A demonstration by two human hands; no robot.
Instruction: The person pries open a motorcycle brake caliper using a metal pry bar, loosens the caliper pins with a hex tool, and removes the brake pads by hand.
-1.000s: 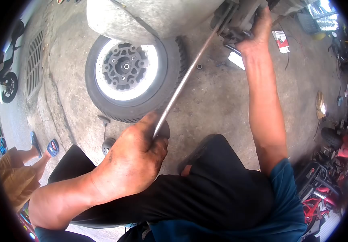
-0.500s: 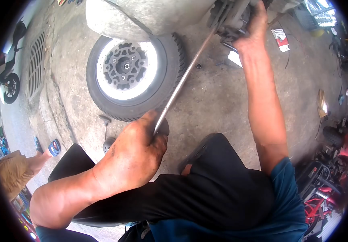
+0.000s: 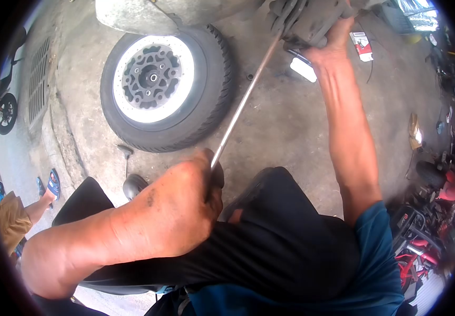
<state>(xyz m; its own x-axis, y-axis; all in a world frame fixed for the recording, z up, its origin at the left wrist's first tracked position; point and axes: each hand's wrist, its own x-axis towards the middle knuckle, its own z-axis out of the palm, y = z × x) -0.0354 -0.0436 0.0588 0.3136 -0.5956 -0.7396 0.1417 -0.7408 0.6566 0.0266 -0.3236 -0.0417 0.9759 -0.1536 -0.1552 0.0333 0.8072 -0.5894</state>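
My left hand (image 3: 177, 205) is closed around the near end of a long, thin metal rod (image 3: 243, 105), like a screwdriver shaft; any handle is hidden in the fist. The rod slants up and away to a dark, grimy metal part (image 3: 306, 23) that looks like a brake caliper, its far tip lost among the part's edges. At the top of the view, my right hand (image 3: 338, 37) grips that part from its right side, most fingers hidden behind it. A wheel with tyre (image 3: 206, 89) and a slotted brake disc (image 3: 151, 79) lies flat on the floor, left of the rod.
Above the wheel hangs a pale, dirty body panel (image 3: 138, 16). A red and white box (image 3: 362, 46) and a white object (image 3: 304, 69) lie near my right hand. Small tool (image 3: 126, 151) below the wheel. Another person's sandalled foot (image 3: 53, 184) is at left; red machine parts (image 3: 449, 187) crowd the right.
The view has shifted, so the wheel and panel sit higher and further left. Both hands keep their hold; the rod's near end appears slightly further right.
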